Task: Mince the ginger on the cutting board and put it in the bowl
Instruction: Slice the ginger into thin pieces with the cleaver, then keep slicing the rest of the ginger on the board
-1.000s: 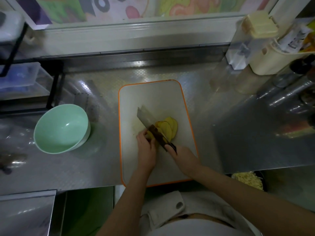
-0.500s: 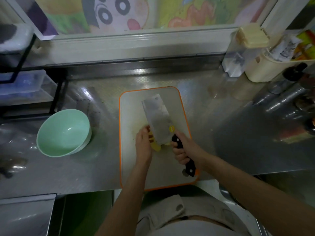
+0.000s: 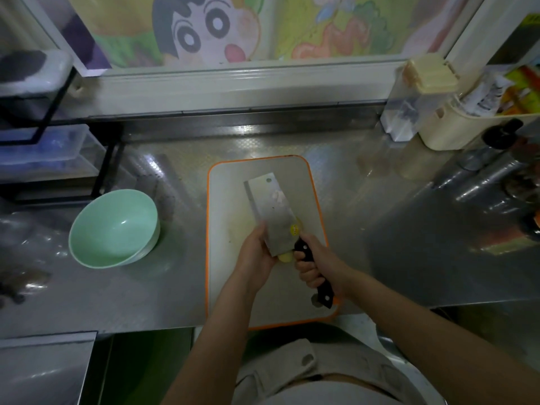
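We see the ginger (image 3: 285, 257) near the middle of the board (image 3: 233, 200). It is mostly covered by the cleaver (image 3: 270, 211): only a yellow bit shows at the blade's near corner and another sliver at its right edge. The cleaver's broad face is turned up toward us, with the blade reaching to the far side and the black handle running near and right.

The right hand (image 3: 317, 263) has its fingers wrapped tight round the handle, just behind the blade. The left hand (image 3: 255, 254) sits against the blade's near left edge, thumb side touching the steel. Its fingertips are tucked out of sight under the blade, so we cannot tell whether they pinch the ginger or only press against it. The two hands are close together, with the visible ginger between them.

The board is white with an orange rim and lies lengthwise, near to far, on the steel surface (image 3: 146, 296). Left of it, a little apart, the green bowl (image 3: 114, 229) stands upright on the surface.

Further out, a black rack (image 3: 108, 168) holding clear boxes stands at the far left. At the far right, a clear container (image 3: 406, 112) with a cream lid stands just beside a cream caddy (image 3: 447, 133). A cartoon picture (image 3: 204, 27) runs along the far wall.
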A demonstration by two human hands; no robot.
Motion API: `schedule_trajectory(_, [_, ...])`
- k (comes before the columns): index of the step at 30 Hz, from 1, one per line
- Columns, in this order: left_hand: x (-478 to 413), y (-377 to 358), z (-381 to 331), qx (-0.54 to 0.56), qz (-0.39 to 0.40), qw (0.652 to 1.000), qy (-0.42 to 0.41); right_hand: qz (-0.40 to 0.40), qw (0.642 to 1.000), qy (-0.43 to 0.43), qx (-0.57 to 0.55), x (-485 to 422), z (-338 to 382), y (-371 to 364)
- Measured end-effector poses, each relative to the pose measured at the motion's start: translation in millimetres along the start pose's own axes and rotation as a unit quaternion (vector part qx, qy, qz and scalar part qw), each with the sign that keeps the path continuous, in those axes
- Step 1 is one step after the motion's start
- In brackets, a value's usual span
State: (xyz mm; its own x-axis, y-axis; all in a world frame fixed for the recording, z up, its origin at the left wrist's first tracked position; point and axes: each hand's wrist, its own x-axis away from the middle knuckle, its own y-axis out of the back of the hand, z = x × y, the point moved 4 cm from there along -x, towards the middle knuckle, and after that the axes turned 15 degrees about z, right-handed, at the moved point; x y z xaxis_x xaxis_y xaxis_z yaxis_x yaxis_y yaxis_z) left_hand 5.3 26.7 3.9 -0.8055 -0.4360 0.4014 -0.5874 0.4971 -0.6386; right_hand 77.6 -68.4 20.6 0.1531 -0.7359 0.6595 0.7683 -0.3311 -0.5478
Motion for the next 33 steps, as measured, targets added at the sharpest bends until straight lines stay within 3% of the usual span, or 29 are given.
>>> schedule_trajectory(8, [9, 16, 5, -0.066, -0.022, 0.997, 0.03, -0.035, 0.999, 0.02, -0.003, -5, 7, 11])
schedule_trajectory(12, [17, 28, -1, -0.106, -0.105, 0.989, -0.014, -0.064, 0.997, 0.026, 0.022, 0, 10, 22])
schedule_trajectory(17, [19, 55, -17, -0.313, -0.258, 0.91, -0.088, -0.091, 0.994, 0.04, 0.047, 3, 7, 30])
schedule_trajectory(21, [18, 46, -22, -0.492, -0.329, 0.804, -0.062, -0.1, 0.992, 0.039, 0.07, 5, 5, 31])
schedule_trajectory(23, [14, 41, -15, -0.523, -0.311, 0.793, -0.035, -0.105, 0.991, 0.039, 0.078, 5, 3, 30])
schedule_trajectory(27, [1, 35, 2, -0.526, -0.241, 0.815, -0.017, -0.12, 0.988, 0.04, 0.086, 5, 2, 32])
schedule_trajectory(33, [-9, 25, 11, -0.617, -0.174, 0.767, 0.029, -0.137, 0.984, 0.059, 0.095, 7, 4, 38])
